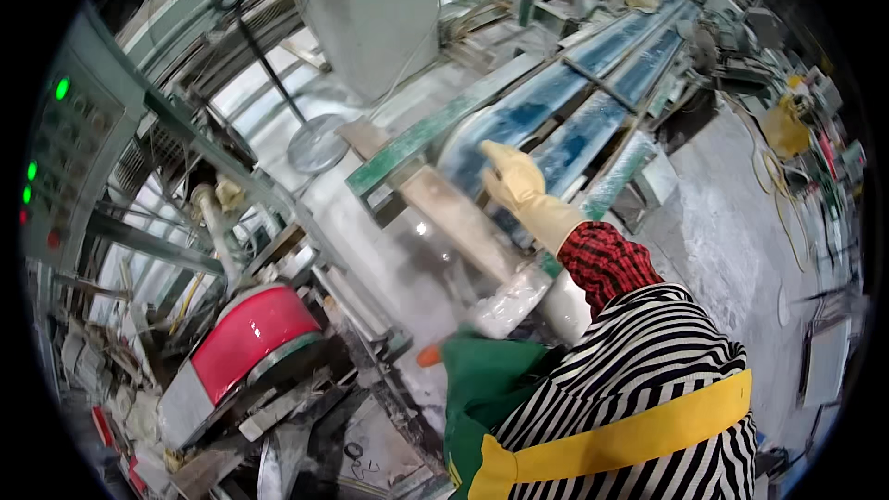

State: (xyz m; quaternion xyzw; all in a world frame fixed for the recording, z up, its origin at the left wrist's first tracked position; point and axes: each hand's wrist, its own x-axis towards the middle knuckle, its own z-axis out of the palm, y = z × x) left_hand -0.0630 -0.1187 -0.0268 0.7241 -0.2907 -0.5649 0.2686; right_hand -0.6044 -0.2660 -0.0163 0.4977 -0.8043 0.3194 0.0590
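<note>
My right hand point(515, 183), in a cream rubber glove, reaches out over the near end of a blue conveyor belt point(565, 153). Its fingers are apart and nothing shows in them. A red-and-black checked cuff and a black-and-white striped sleeve point(639, 343) cover that arm. Just before the hand, a pale brown board point(463, 222) crosses the end of the conveyor's green frame point(444, 120). No part of my left hand can be made out. A small rounded orange thing point(428, 356) pokes out beside my green apron point(486, 375); its kind is unclear.
At far left stands a control panel point(69, 157) with lit green lamps. A machine with a red curved cover point(259, 338) sits lower left. A round grey disc on a pole point(318, 143) and a pale cabinet point(370, 18) stand farther off. Yellow hose point(782, 185) lies at right.
</note>
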